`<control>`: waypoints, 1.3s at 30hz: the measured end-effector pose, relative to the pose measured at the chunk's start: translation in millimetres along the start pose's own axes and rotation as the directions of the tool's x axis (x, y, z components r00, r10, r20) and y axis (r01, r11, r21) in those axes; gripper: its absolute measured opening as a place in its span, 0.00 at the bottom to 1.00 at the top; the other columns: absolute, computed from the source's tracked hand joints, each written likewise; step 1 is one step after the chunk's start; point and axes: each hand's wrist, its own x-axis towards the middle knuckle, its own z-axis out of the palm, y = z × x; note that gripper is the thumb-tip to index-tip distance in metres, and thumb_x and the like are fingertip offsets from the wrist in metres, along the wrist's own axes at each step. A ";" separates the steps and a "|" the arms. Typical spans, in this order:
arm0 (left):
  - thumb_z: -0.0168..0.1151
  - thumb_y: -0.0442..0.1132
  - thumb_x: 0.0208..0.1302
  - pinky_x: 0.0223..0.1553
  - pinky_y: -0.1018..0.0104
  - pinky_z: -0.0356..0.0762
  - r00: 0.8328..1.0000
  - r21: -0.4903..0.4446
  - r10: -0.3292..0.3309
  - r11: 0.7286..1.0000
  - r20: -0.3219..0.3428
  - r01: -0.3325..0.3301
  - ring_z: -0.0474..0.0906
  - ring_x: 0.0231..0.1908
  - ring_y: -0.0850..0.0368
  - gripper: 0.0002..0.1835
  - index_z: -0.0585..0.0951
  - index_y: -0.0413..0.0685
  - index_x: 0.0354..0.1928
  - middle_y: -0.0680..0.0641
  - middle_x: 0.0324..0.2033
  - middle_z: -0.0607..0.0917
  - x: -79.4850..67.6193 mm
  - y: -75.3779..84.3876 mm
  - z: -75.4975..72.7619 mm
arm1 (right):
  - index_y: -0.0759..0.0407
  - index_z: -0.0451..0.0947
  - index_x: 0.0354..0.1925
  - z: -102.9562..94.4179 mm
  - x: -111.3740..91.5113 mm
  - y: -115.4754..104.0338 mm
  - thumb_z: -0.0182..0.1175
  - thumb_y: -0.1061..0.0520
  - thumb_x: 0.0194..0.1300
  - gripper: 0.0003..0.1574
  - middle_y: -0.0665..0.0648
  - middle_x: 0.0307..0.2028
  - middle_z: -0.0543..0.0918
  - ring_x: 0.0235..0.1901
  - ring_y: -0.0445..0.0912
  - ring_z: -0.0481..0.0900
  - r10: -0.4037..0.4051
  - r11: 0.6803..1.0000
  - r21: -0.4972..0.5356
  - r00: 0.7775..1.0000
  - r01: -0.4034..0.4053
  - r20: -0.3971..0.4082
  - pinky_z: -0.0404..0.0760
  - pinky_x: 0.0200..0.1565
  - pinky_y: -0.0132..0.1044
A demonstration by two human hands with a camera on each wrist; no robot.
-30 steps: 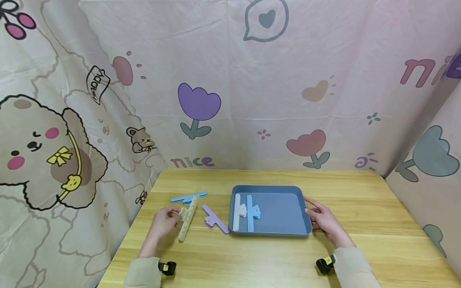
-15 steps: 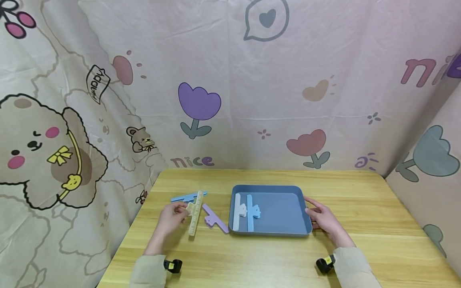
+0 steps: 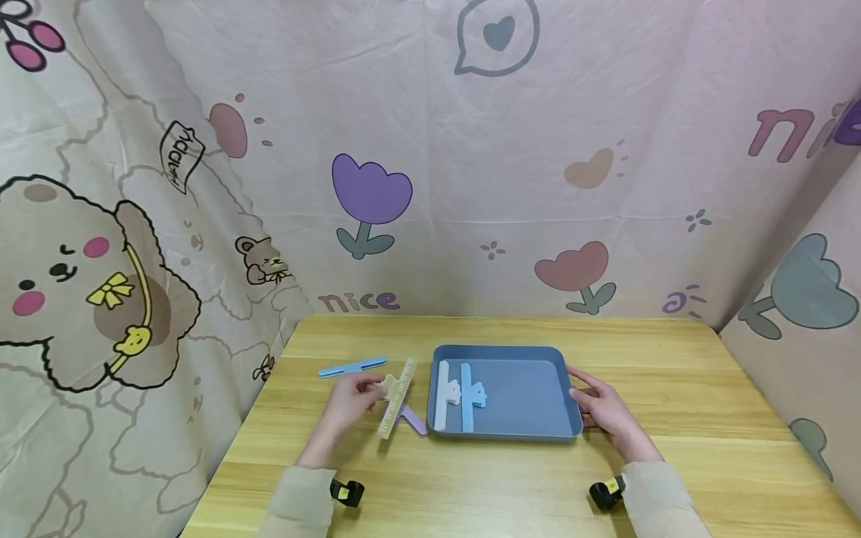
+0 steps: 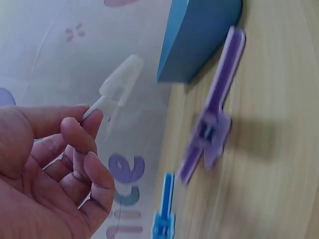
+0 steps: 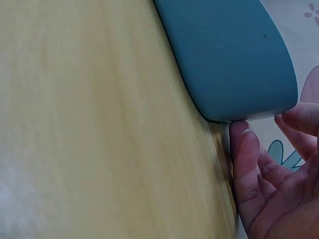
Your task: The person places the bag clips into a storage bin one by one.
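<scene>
My left hand [image 3: 351, 403] pinches a pale, clear-yellowish bag clip [image 3: 397, 398] by its tab, raised above the table. In the left wrist view that clip [image 4: 122, 82] appears edge-on at the fingertips. Below it, partly covered in the head view, lies a purple clip [image 4: 217, 94]. A blue clip [image 3: 353, 367] rests behind the left hand. My right hand [image 3: 608, 411] holds the right side of a blue-grey tray [image 3: 507, 437], fingers at its rim and wall. Inside, at the tray's left end, a white clip [image 3: 442, 396] and a light-blue clip [image 3: 468, 397] lie side by side.
The wooden table [image 3: 511, 486] extends around the tray on all sides. A printed curtain [image 3: 430, 149] hangs behind the table and along both sides. Each wrist carries a small black camera [image 3: 347, 493].
My left hand has carried the pale clip rightward, from left of the purple clip to over it, closer to the tray. The right hand and tray have stayed put.
</scene>
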 end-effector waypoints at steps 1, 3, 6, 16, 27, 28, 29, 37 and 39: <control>0.64 0.25 0.58 0.20 0.69 0.73 1.000 -0.011 0.003 1.000 0.005 -0.003 0.78 0.22 0.41 0.11 0.83 0.28 0.44 0.46 0.23 0.81 0.5 2.0 3.4 | 0.57 0.54 0.76 0.0 0.1 0.0 0.51 0.59 0.75 0.36 0.73 0.52 0.78 0.39 0.55 0.85 0.000 1.000 0.000 1.000 0.000 0.001 0.84 0.35 0.47; 0.63 0.24 0.58 0.21 0.66 0.76 1.000 -0.045 0.010 0.999 0.020 -0.009 0.79 0.23 0.41 0.11 0.83 0.28 0.44 0.46 0.23 0.82 1.6 5.9 9.9 | 0.57 0.54 0.76 0.1 0.2 -0.1 0.52 0.59 0.75 0.36 0.73 0.53 0.77 0.39 0.55 0.84 0.000 1.000 -0.002 1.000 0.000 -0.001 0.84 0.35 0.48; 0.63 0.24 0.57 0.23 0.63 0.79 0.999 -0.085 0.008 0.996 0.035 -0.005 0.80 0.24 0.43 0.11 0.82 0.28 0.43 0.45 0.24 0.83 3.2 11.9 18.6 | 0.57 0.54 0.76 0.4 0.5 0.1 0.52 0.59 0.75 0.36 0.73 0.53 0.77 0.39 0.55 0.84 0.002 1.000 -0.008 1.000 -0.002 -0.002 0.84 0.35 0.48; 0.62 0.25 0.58 0.27 0.58 0.80 0.993 -0.213 -0.077 0.972 0.094 0.096 0.79 0.23 0.49 0.12 0.79 0.30 0.45 0.43 0.26 0.84 14.0 26.4 47.9 | 0.57 0.55 0.75 0.7 1.3 1.6 0.52 0.59 0.75 0.35 0.72 0.52 0.77 0.39 0.54 0.84 0.002 1.000 -0.014 1.000 -0.003 -0.013 0.84 0.35 0.48; 0.62 0.31 0.65 0.29 0.67 0.78 0.958 -0.284 -0.155 0.932 0.241 0.223 0.76 0.24 0.58 0.15 0.76 0.33 0.52 0.39 0.28 0.83 22.3 36.4 86.2 | 0.57 0.55 0.75 -0.1 1.5 2.8 0.52 0.60 0.75 0.35 0.71 0.50 0.78 0.38 0.54 0.84 -0.015 1.000 -0.023 1.000 0.015 -0.009 0.84 0.35 0.47; 0.62 0.31 0.65 0.29 0.68 0.77 0.957 -0.283 -0.156 0.932 0.246 0.225 0.76 0.24 0.58 0.15 0.76 0.33 0.52 0.39 0.28 0.83 23.1 36.9 91.0 | 0.57 0.55 0.75 -0.2 1.4 2.8 0.52 0.60 0.75 0.35 0.71 0.50 0.78 0.38 0.54 0.84 -0.015 1.000 -0.021 1.000 0.015 -0.009 0.85 0.35 0.47; 0.61 0.31 0.65 0.29 0.69 0.78 0.954 -0.287 -0.164 0.929 0.251 0.235 0.76 0.23 0.59 0.15 0.77 0.33 0.51 0.39 0.28 0.83 24.2 37.2 96.2 | 0.57 0.55 0.75 -0.3 1.2 2.8 0.52 0.60 0.75 0.35 0.71 0.50 0.78 0.38 0.54 0.84 -0.015 1.000 -0.020 1.000 0.015 -0.009 0.85 0.35 0.47; 0.62 0.28 0.62 0.25 0.69 0.77 0.949 -0.330 -0.200 0.903 0.243 0.275 0.76 0.20 0.61 0.11 0.78 0.35 0.47 0.44 0.27 0.84 31.9 38.5 136.7 | 0.57 0.55 0.75 -0.4 0.8 2.0 0.51 0.59 0.75 0.35 0.71 0.51 0.77 0.38 0.54 0.84 -0.011 1.000 -0.024 1.000 0.011 -0.003 0.84 0.35 0.48; 0.62 0.27 0.61 0.25 0.69 0.77 0.956 -0.353 -0.189 0.899 0.225 0.260 0.76 0.20 0.61 0.11 0.78 0.33 0.46 0.42 0.27 0.85 34.4 40.8 144.2 | 0.57 0.55 0.75 -0.2 1.0 1.5 0.52 0.59 0.75 0.35 0.72 0.50 0.78 0.38 0.54 0.84 -0.012 1.000 -0.023 1.000 0.012 -0.005 0.84 0.34 0.47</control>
